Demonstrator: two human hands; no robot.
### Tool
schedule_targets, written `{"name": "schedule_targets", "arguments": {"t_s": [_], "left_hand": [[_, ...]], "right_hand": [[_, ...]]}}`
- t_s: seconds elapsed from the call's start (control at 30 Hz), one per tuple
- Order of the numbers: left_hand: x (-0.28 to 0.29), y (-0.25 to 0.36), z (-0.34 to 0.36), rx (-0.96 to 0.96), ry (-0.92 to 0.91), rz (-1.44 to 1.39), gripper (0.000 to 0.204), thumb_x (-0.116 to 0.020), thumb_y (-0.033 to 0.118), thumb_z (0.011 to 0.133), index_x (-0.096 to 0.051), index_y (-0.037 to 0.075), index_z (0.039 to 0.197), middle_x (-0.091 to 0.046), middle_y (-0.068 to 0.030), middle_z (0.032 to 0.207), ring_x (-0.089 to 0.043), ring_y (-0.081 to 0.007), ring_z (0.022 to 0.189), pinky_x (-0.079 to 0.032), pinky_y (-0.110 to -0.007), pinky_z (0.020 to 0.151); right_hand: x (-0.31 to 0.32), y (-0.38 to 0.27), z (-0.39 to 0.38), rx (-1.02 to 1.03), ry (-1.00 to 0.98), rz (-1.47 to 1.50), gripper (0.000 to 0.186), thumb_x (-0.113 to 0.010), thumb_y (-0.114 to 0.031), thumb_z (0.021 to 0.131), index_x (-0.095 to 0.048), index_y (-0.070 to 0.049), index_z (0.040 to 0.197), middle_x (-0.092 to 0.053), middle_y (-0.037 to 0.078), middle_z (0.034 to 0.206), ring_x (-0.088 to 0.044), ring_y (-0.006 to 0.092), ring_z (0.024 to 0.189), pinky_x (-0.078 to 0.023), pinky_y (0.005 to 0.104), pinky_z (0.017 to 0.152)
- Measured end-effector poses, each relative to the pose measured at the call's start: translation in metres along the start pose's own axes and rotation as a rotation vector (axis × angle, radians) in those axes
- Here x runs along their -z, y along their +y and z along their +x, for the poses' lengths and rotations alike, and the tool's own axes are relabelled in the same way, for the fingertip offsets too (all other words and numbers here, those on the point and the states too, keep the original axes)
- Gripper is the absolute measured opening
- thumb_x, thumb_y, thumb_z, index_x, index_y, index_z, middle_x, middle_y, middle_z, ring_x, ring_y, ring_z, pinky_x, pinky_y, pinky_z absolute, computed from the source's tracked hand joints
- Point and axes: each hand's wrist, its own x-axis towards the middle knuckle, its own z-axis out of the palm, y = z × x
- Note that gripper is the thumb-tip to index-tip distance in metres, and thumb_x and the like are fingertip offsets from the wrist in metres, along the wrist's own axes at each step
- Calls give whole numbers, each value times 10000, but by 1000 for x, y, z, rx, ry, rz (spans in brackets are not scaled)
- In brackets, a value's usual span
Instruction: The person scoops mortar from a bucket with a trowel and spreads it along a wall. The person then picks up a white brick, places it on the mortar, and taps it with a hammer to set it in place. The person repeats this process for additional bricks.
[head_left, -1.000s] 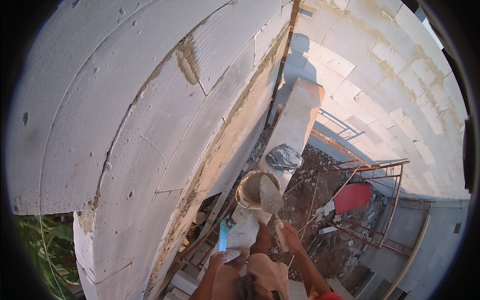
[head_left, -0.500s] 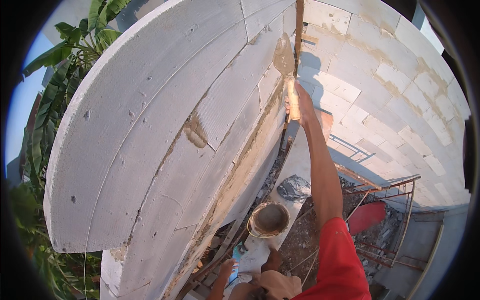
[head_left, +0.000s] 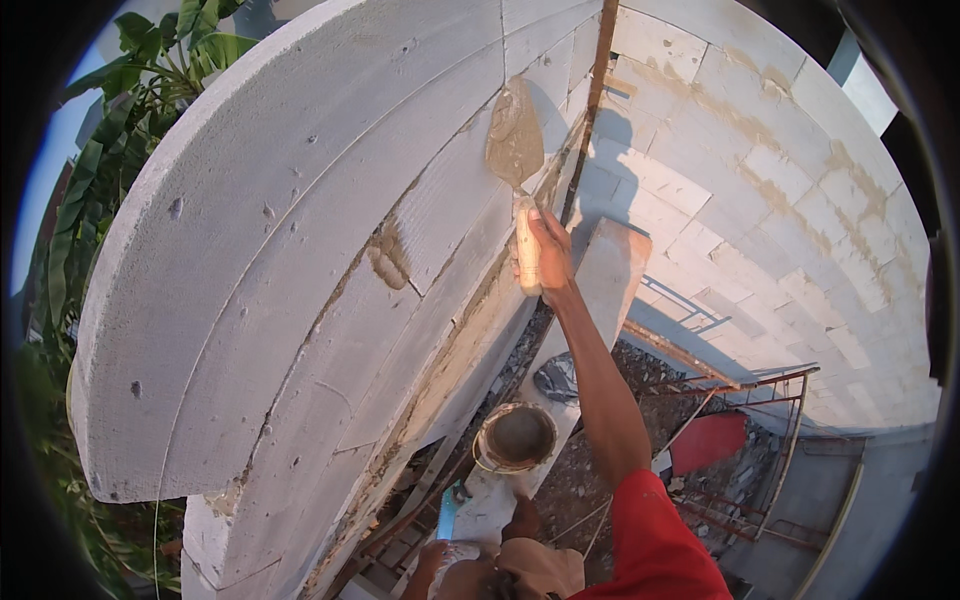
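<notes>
My right hand [head_left: 548,250] is closed around the wooden handle of a pointed trowel [head_left: 514,135], whose mortar-smeared blade lies against the white block wall [head_left: 250,200] at my left, near a joint. A rough mortar patch [head_left: 388,255] marks that wall below and left of the blade. Low in the view, my left hand [head_left: 433,555] grips a teal flat tool [head_left: 448,512], partly hidden. Just right of that tool, a bucket of grey mortar [head_left: 515,437] stands on a pale plank [head_left: 615,255], with a crumpled dark plastic bag [head_left: 556,378] behind it.
A second block wall [head_left: 760,200] rises at the right. Below it are rusty scaffold frames [head_left: 760,385], a red panel [head_left: 705,443] and rubble [head_left: 585,500]. Broad-leaved plants [head_left: 80,210] grow beyond the left wall's edge. The long board I am on runs along that wall.
My right hand has raised the trowel from the bucket to the upper left wall, lately shifting leftward with it. My left hand stays low with the teal tool.
</notes>
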Motion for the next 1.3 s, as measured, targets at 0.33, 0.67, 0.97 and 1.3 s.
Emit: {"name": "schedule_targets", "arguments": {"t_s": [0.33, 0.67, 0.97, 1.3], "left_hand": [[-46, 43, 13, -122, -1, 103, 487, -616, 469, 1000, -590, 141, 1359, -694, -50, 1249, -662, -189, 1091, -480, -419, 927], [-101, 57, 194, -11, 12, 150, 602, -706, 439, 949, -546, 106, 1424, -624, -118, 1360, -604, -284, 1221, -492, -477, 1001], [-165, 38, 351, -7, -93, -165, 829, -730, 464, 943, -340, 110, 1583, -440, -144, 1552, -440, -334, 1430, -423, -523, 1120], [-149, 59, 392, -88, 10, -317, 785, -533, 660, 996, -399, 128, 1557, -540, -105, 1490, -505, -290, 1376, -344, -543, 1166]], "right_hand": [[63, 81, -222, -283, -16, -15, 489, -538, -378, 1063, -515, -29, 1406, -618, 70, 826, -588, 126, 595, -497, 288, 516], [268, 289, -434, -933, 164, -772, 509, -719, -194, 876, -592, 2, 1328, -688, 145, 989, -676, 217, 841, -542, 362, 756], [402, 534, -484, -261, -107, -1489, 497, -739, -150, 912, -599, -33, 1374, -677, 228, 1118, -668, 402, 920, -543, 416, 824], [418, 436, -586, -571, -41, -1465, 572, -738, -303, 948, -548, -165, 1470, -629, 228, 1186, -677, 360, 953, -579, 437, 797]]}}
